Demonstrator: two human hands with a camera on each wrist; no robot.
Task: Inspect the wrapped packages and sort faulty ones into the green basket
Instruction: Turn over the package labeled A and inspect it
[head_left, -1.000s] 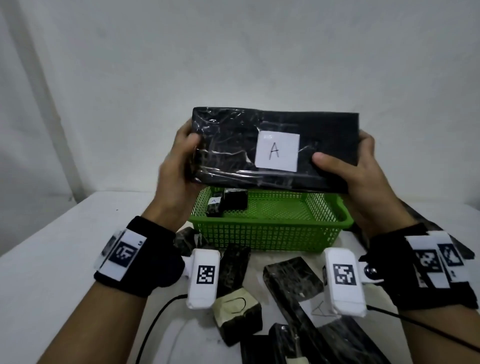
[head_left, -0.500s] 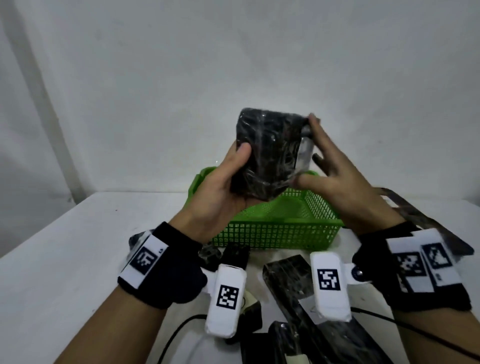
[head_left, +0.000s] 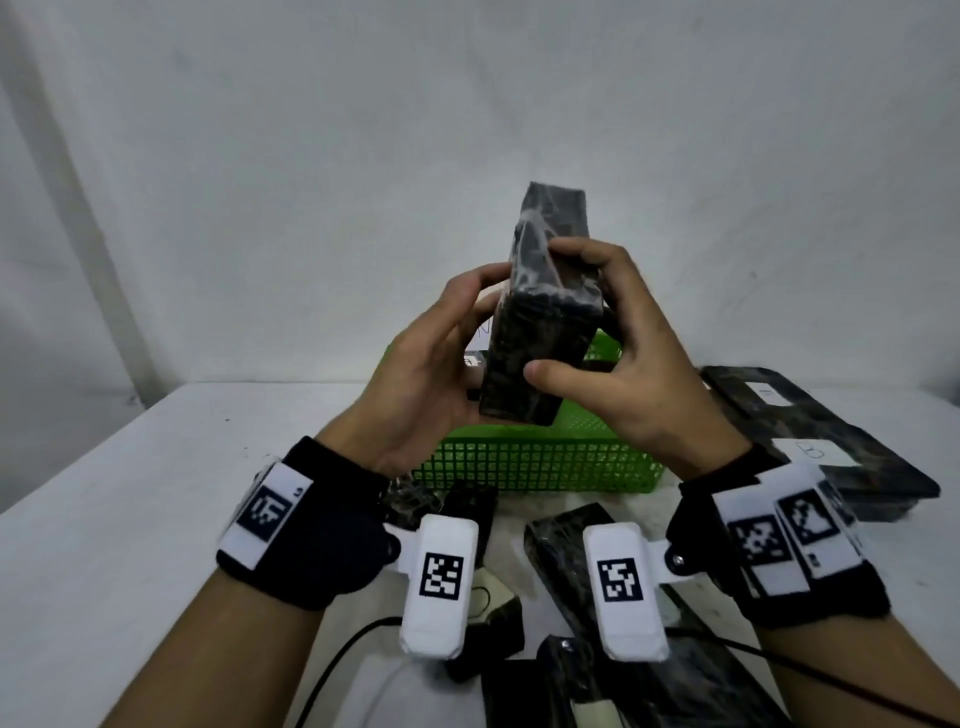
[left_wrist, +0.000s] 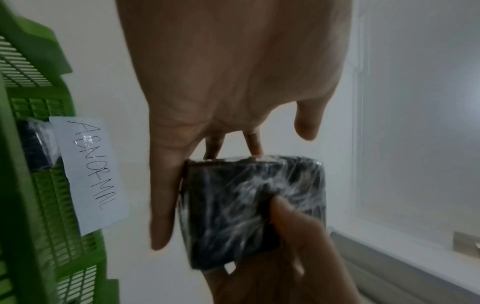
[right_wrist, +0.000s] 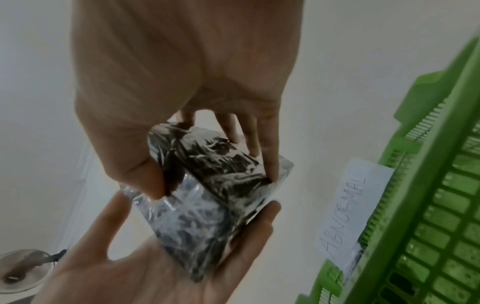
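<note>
Plastic film glinted over the black wrapped package (head_left: 540, 322) that we held upright and raised above the green basket (head_left: 540, 465), end-on to our eyes. Our left hand (head_left: 431, 374) cupped its left face with fingers nearly straight, the palm under its lower corner. Our right hand (head_left: 628, 358) curled round it, thumb on the near face and fingers hooked over the top edge. From the left wrist, a paper tag (left_wrist: 88, 174) reading "ABNORMAL" hung on the basket wall (left_wrist: 33, 205). On the white counter (head_left: 130, 493) lay more black packages: a long one (head_left: 826, 441) to the right with white labels, others near our wrists.
</note>
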